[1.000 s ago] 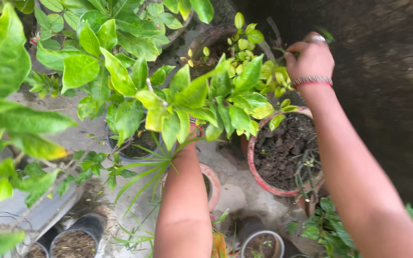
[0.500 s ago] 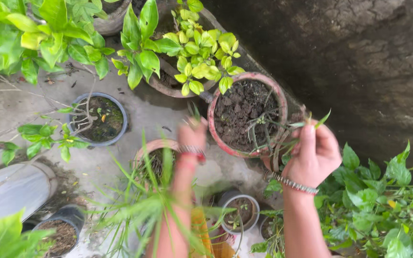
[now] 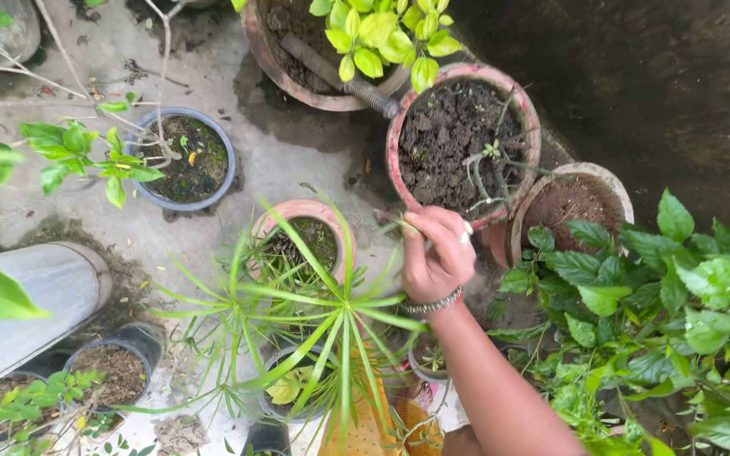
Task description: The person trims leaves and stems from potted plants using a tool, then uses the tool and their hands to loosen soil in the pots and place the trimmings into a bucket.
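Green, thin leaf blades point(image 3: 399, 225) sit pinched in your right hand point(image 3: 437, 253), fingers curled shut on them beside the spiky-leaved plant point(image 3: 331, 317), just below the red soil-filled pot point(image 3: 463, 143) by the dark wall point(image 3: 635, 84); your left hand is out of view.

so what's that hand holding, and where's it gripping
The right hand pinches a few thin green blades by one end; the left hand is out of view.
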